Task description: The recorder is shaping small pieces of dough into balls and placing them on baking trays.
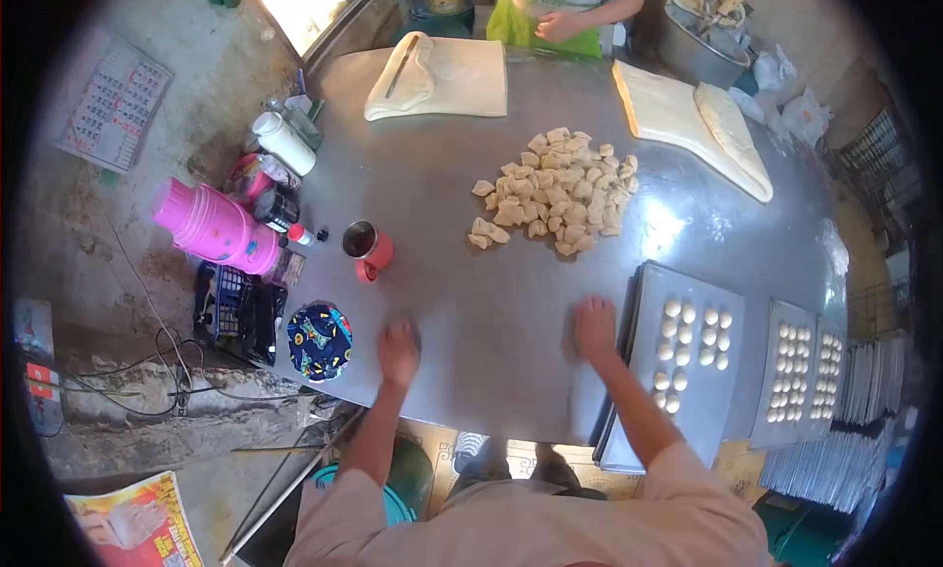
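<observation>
My left hand (398, 353) rests on the metal table (481, 331), its fingers curled down. It is nearest to a round dark-blue patterned cloth thing (319, 342) on its left. My right hand (595, 326) also presses on the tabletop with fingers curled under, just left of a stack of trays (722, 370). Whatever may lie beneath either hand is hidden. Small round dough balls (682, 346) sit in rows on the top tray. Ahead of my hands lies a heap of cut dough pieces (560, 189).
A red mug (373, 253) stands at the left, near a pink jug (221, 228) and a white bottle (285, 142). Folded dough sheets (471, 81) lie at the far side, one with a knife (401, 68) on it. Across the table stands a person in a green apron (511, 22).
</observation>
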Available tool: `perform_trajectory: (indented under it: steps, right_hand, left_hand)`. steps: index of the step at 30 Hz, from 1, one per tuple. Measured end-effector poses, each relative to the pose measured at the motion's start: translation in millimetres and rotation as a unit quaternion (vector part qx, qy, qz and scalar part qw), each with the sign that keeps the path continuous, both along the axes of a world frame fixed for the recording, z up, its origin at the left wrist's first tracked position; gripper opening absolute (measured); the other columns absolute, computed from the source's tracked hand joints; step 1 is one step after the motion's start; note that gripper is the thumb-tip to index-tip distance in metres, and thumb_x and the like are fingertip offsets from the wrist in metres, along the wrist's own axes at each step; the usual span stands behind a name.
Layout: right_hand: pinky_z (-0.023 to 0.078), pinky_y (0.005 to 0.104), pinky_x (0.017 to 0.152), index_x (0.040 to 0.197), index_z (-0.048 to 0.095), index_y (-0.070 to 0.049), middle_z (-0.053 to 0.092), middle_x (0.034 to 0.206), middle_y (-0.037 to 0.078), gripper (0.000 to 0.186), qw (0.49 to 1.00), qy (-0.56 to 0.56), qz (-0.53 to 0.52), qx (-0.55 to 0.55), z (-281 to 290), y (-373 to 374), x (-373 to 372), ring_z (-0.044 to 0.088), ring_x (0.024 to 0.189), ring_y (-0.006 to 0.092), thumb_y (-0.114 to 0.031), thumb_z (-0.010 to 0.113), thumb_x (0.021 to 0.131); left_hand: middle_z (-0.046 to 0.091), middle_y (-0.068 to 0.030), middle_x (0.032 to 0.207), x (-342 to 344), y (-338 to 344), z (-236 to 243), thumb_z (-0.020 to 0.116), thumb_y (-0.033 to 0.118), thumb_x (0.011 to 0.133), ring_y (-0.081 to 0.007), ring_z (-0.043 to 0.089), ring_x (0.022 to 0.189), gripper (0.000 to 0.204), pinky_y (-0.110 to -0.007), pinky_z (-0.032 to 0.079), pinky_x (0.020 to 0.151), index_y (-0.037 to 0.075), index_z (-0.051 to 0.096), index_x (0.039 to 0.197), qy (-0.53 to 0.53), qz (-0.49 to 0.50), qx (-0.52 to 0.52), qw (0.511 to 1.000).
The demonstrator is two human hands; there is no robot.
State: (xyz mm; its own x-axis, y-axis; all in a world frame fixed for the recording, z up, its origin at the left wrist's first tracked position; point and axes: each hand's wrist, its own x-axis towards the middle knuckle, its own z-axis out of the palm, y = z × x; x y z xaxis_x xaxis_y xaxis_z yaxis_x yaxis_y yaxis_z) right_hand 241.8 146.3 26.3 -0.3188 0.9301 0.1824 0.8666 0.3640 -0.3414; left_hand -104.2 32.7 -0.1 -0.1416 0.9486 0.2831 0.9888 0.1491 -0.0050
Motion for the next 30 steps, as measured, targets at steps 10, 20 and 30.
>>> perform_trajectory:
  steps: [10,20,30]
  right_hand:
    - [0.041,0.0453,0.086,0.085,0.059,-0.005,0.056,0.091,0.017,0.009,0.966,0.057,0.247,0.038,-20,-9,-36,0.052,0.093,0.0343,-0.011,0.055,0.080]
    - [0.040,0.0453,0.087,0.092,0.059,-0.005,0.056,0.090,0.015,0.016,0.980,0.076,0.181,0.016,-7,-58,-46,0.053,0.093,0.0336,-0.015,0.056,0.079]
    - [0.043,0.0470,0.082,0.092,0.059,-0.006,0.056,0.094,0.015,0.017,0.994,0.034,0.106,0.004,0,-94,-25,0.053,0.093,0.0338,-0.015,0.055,0.079]
  left_hand:
    - [0.057,-0.0092,0.089,39,30,8,0.057,0.016,0.081,-0.0261,0.057,0.085,0.013,-0.042,0.047,0.070,0.010,0.058,0.093,-0.131,-0.266,0.061,0.953]
    - [0.059,-0.0128,0.082,86,10,13,0.057,0.012,0.079,-0.0317,0.058,0.081,0.009,-0.044,0.048,0.074,0.009,0.058,0.087,-0.161,-0.291,0.030,0.943]
    - [0.060,-0.0148,0.082,83,-1,14,0.052,0.018,0.087,-0.0347,0.056,0.083,0.013,-0.047,0.045,0.076,0.008,0.058,0.093,-0.200,-0.120,-0.048,0.971]
